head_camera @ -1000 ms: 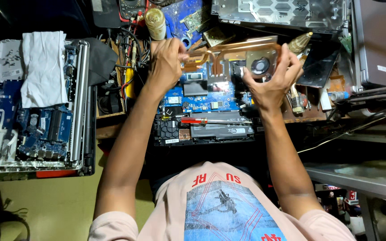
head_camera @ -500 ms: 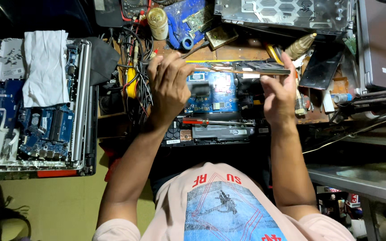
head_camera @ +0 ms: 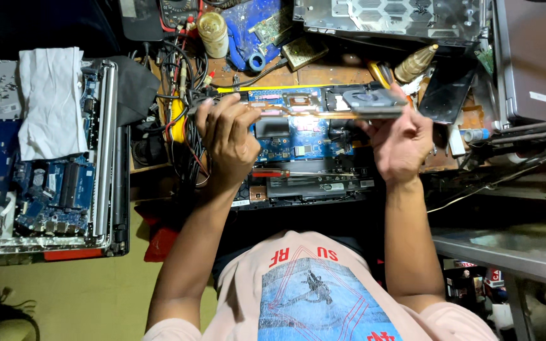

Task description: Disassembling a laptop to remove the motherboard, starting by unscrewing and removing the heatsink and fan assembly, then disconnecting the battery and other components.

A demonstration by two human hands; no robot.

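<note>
Both my hands hold a laptop cooling assembly [head_camera: 311,107], a copper heat pipe with a fan [head_camera: 371,100] at its right end, level above an opened laptop. My left hand [head_camera: 225,136] grips its left end. My right hand [head_camera: 399,142] grips the fan end. Below lies the laptop's blue motherboard [head_camera: 295,142] in its dark chassis [head_camera: 314,186]. A red-handled screwdriver [head_camera: 273,173] rests on the chassis just under my left hand.
A second opened laptop [head_camera: 52,189] with a white cloth [head_camera: 52,101] on it sits at the left. A tangle of cables [head_camera: 181,82], a tape roll [head_camera: 213,31], a metal grille panel [head_camera: 387,16], a brass cone tip [head_camera: 415,63] and a closed grey laptop [head_camera: 535,63] crowd the bench.
The cooling assembly has been lifted off the motherboard and turned level, edge-on to me. My hands have moved apart toward its two ends.
</note>
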